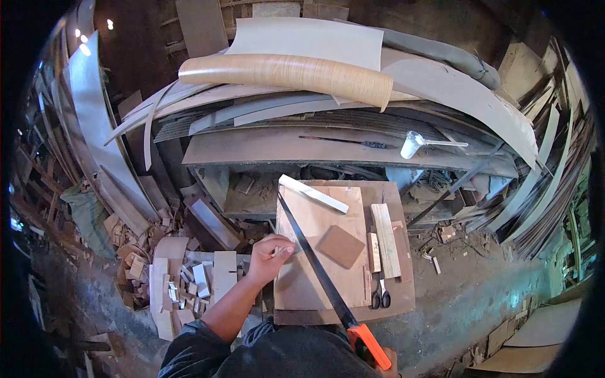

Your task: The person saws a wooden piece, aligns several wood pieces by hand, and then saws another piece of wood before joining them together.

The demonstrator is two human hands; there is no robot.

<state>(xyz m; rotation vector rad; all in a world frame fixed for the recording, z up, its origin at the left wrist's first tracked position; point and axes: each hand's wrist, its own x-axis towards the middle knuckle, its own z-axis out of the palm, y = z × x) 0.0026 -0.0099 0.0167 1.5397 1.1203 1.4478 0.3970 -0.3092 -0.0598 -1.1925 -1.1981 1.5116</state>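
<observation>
A hand saw [312,260] with a long dark blade and an orange handle lies slantwise over the small work table. My right hand [389,365] grips its handle at the bottom edge of the view, mostly cut off by the frame. Left of the blade, my left hand [271,257] is closed, thumb against curled fingers; what it holds, if anything, is too small to make out. Beneath the saw is a pale plywood board [343,283]. On it rest a brown square block [341,246] and, near the blade's tip, a white-faced wood strip [313,193].
Black-handled scissors [380,296] and wooden strips [386,240] lie on the table's right side. Offcuts [189,283] are heaped at the left. Behind, a bench [265,146] carries a rolled veneer sheet [287,72], a white plastic cup [412,145] and a screwdriver-like tool [372,144].
</observation>
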